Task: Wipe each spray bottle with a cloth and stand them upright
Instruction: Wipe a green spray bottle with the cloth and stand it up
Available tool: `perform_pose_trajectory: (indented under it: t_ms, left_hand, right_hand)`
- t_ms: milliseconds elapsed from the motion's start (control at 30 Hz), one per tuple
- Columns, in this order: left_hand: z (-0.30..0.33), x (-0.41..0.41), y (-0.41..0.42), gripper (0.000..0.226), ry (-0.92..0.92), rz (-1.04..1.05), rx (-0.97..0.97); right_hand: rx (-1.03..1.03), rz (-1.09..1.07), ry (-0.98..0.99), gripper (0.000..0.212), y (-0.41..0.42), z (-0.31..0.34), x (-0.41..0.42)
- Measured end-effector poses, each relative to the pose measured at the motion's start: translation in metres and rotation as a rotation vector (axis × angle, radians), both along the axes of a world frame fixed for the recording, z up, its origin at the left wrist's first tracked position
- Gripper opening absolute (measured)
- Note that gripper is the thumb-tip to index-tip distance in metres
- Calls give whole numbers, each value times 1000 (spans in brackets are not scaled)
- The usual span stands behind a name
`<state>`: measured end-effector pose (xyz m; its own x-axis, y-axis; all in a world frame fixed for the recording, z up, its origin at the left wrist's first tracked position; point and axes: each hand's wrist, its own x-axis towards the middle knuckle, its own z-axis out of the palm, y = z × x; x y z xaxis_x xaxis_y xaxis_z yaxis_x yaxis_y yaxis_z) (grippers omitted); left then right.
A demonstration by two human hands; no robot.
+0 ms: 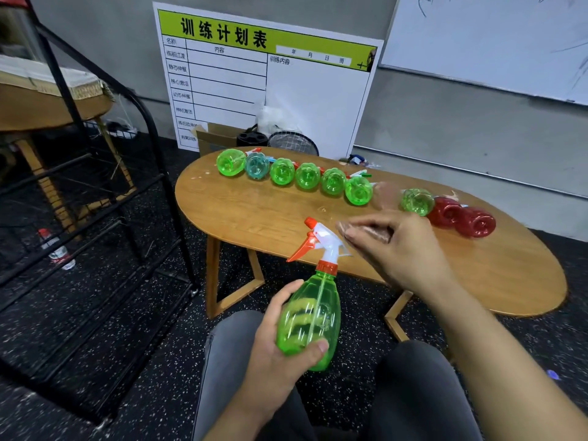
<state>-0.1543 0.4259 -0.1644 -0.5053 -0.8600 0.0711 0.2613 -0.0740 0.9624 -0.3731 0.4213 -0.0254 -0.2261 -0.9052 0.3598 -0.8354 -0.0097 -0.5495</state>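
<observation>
**Green spray bottle held over the lap, cloth at its nozzle**

A speckled black floor [95,329] fills the lower part of the head view, with a grey wall [445,128] behind it. Against that wall, at about 12 o'clock, leans a white planning board [286,90] with a green header band and Chinese lettering; a whiteboard [493,43] hangs at 1 o'clock. A black metal rack [79,192] takes up the 9 o'clock side.

The oval wooden counter [254,211] spreads from the centre towards 3 o'clock. On it a row of spray bottles [307,176] lies on its side, bases turned to the camera: five green and one blue-green from 11 to 12 o'clock, then, past a blurred gap, one more green bottle [416,201] and two red bottles [461,218] touching each other at 2 o'clock.

The person's grey-trousered knees [423,377] show at 6 o'clock. Above them the left hand [280,342] grips the held green spray bottle [310,316], fingers and thumb wrapped round its body. The bottle is tilted slightly, its white head with orange trigger [318,241] pointing up toward the counter's near edge. The right hand [394,246] reaches in from 4 o'clock, fingers pinching a small pinkish cloth [362,232] just beside the spray head.

A plastic water bottle [57,249] lies on the floor under the rack at 9 o'clock.
</observation>
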Motion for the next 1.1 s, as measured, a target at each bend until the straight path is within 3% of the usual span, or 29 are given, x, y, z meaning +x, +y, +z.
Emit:
perform_pose_trajectory:
  t_ms: [67, 133, 333, 433, 533, 633, 800, 1100]
  left_hand:
    - [-2, -1, 1, 86, -18, -10, -15]
    - [-2, -2, 2, 85, -39, -13, -41]
    - [-2, 2, -1, 84, -43, 16, -48]
    - [-1, 2, -2, 84, -42, 17, -56]
    - [-1, 2, -3, 83, -31, 26, -36]
    - [3, 4, -5, 83, -2, 41, -17]
    - [6, 7, -8, 85, 79, 67, 52]
    - [0, 5, -15, 67, 90, 73, 78]
  right_hand:
    - [-183, 14, -7, 34, -2, -5, 15]
    - [-238, 25, 37, 35, -7, -12, 27]
    - [-206, 123, -31, 41, -18, -21, 38]
    - [-287, 36, -4, 38, -20, -22, 38]
    - [-175, 77, -6, 38, -19, -24, 40]
    - [-184, 194, -248, 27, -11, -33, 41]
    - [-352, -3, -748, 24, 21, -73, 55]
    - [-341, -76, -1023, 24, 37, -108, 75]
